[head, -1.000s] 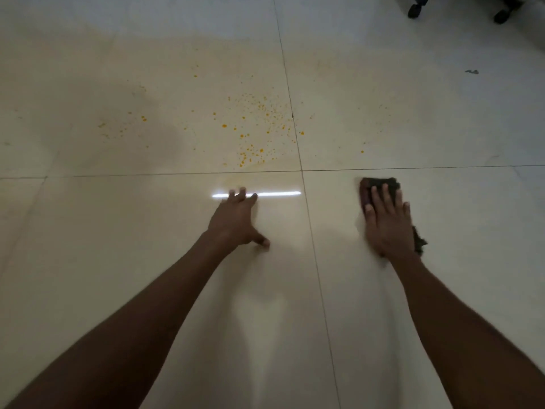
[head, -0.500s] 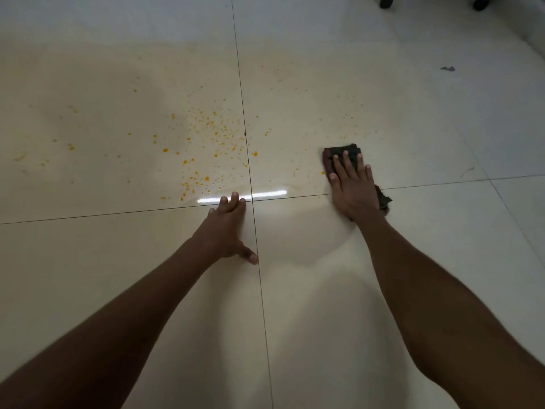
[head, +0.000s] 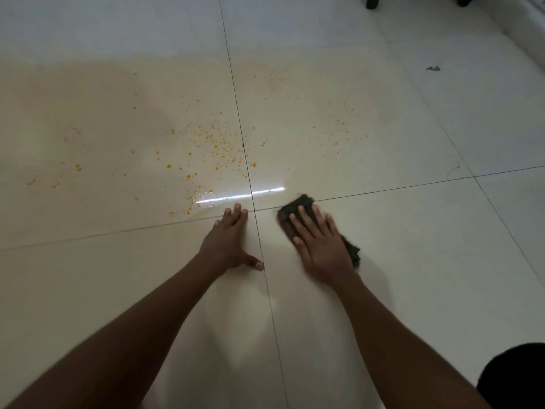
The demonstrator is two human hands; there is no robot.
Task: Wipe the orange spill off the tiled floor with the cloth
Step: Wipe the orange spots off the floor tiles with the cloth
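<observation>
A: What are the hands doing?

B: The right hand (head: pixel 321 243) lies flat on the cloth (head: pixel 298 206), fingers straight and spread, pressing it to the floor (head: pixel 413 261); nothing is gripped; the left hand (head: pixel 228 242) is flat on the bare tile, fingers together and pointing away from the person, thumb stuck out toward the cloth.

A: And where is the cloth?

B: Just right of the grout cross (head: pixel 254 210) where four tiles meet; its far corner touches the crosswise line; a dark frayed edge shows from under the heel of the right hand.

A: The spill?

B: The spill (head: pixel 212 146) is mostly beyond the cross and left of it, a scatter of orange drops and specks on a yellowish wet patch; a thinner sprinkle lies beyond the cloth; the nearest drops sit just past the left fingertips, beside a bright streak of glare (head: pixel 240 196).

A: Anything further out?

B: Two dark castors (head: pixel 372 1) far beyond the cloth; a small grey scrap (head: pixel 433 68) to their near right; something dark (head: pixel 513 376) at the near right corner, too cropped to tell.
</observation>
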